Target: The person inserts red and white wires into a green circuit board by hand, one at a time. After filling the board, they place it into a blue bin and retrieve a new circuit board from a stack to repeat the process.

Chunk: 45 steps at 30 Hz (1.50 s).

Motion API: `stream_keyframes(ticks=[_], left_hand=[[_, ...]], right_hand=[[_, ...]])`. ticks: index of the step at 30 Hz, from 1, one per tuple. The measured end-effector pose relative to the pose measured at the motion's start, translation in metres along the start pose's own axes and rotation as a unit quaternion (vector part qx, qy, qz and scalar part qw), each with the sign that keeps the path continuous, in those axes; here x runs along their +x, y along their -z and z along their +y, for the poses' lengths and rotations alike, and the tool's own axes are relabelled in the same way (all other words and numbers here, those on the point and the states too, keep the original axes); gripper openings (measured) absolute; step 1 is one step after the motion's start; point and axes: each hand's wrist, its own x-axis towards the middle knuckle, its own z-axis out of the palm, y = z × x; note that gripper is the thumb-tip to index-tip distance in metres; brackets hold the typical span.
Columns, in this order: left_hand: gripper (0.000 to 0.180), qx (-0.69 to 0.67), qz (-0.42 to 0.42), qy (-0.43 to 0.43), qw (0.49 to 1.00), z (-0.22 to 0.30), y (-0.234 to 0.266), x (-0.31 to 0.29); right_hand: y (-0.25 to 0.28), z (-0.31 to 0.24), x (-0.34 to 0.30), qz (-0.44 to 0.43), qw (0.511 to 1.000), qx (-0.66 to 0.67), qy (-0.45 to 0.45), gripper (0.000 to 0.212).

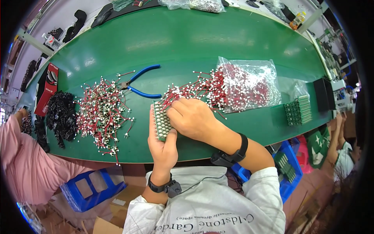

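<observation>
My left hand [163,151] grips a green circuit board panel [161,121] by its long edges, held up over the front of the table. Rows of small white connectors cover the panel. My right hand [194,119] is closed against the panel's right side, fingertips bent down onto it; what they pinch is hidden. Just beyond them lies a loose trail of red wire leads with white plugs [181,92]. It runs right into an open clear plastic bag [253,87] full of the same leads.
Blue-handled pliers [145,93] lie beside a heap of red leads with small boards [102,111]. Farther left are black parts [61,117] and a red box [48,87]. Stacked green panels [298,111] and a black box [324,94] stand right. A person in pink [29,163] sits left.
</observation>
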Motion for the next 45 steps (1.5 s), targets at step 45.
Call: stream_keyframes(ticks=[45], left_hand=[[0.062, -0.082, 0.045, 0.019, 0.995, -0.004, 0.027, -0.008]], right_hand=[[-0.006, -0.017, 0.009, 0.047, 0.984, 0.163, -0.061, 0.017]])
